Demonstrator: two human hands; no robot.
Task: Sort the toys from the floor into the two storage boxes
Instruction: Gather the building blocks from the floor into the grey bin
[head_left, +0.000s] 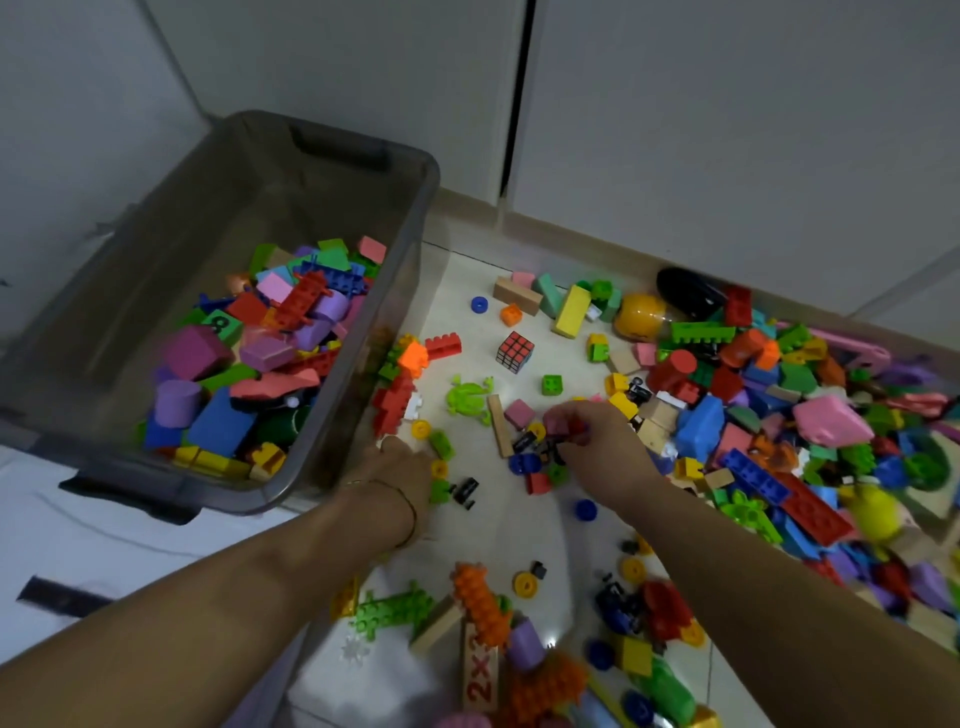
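Note:
A grey see-through storage box (425, 218) stands at the left, part filled with coloured foam blocks and plastic bricks (249, 358). Loose toys cover the pale floor to its right. My left hand (400, 467) reaches down beside the box's near corner, next to red bricks (390, 410) and a yellow wheel (421, 429); its fingers are hidden under the hand. My right hand (597, 441) pinches small red and pink pieces (566, 425) just above the floor, among small black and blue parts.
A dense toy pile (779, 415) fills the right side. A puzzle cube (515, 352), a green frog (469, 396) and a yellow egg (639, 317) lie in the middle. More toys (483, 608) lie near me. White cupboard doors (727, 130) stand behind. A white surface with a dark handle (67, 597) sits at the lower left.

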